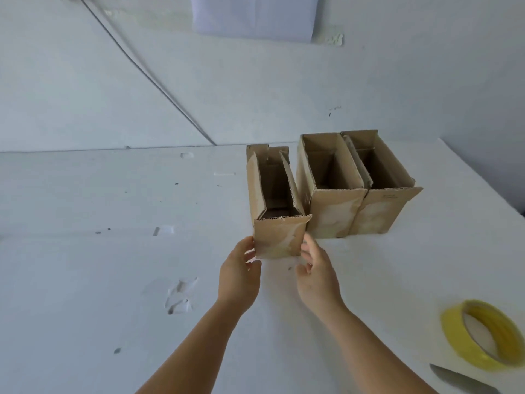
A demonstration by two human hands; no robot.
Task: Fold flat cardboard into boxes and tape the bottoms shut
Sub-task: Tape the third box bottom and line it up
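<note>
Three brown cardboard boxes stand upright on the white table, tops open. The nearest box stands left of the other two, the middle box and the right box, which touch side by side. My left hand touches the lower left corner of the nearest box with its fingertips. My right hand is at that box's lower right edge, fingers relaxed and slightly blurred; I cannot tell whether they touch it. A yellow tape roll lies at the near right.
A knife blade lies by the tape roll at the bottom right. A dark cable runs down the white wall behind the table. A white sheet hangs on the wall. The table's right edge falls away past the boxes.
</note>
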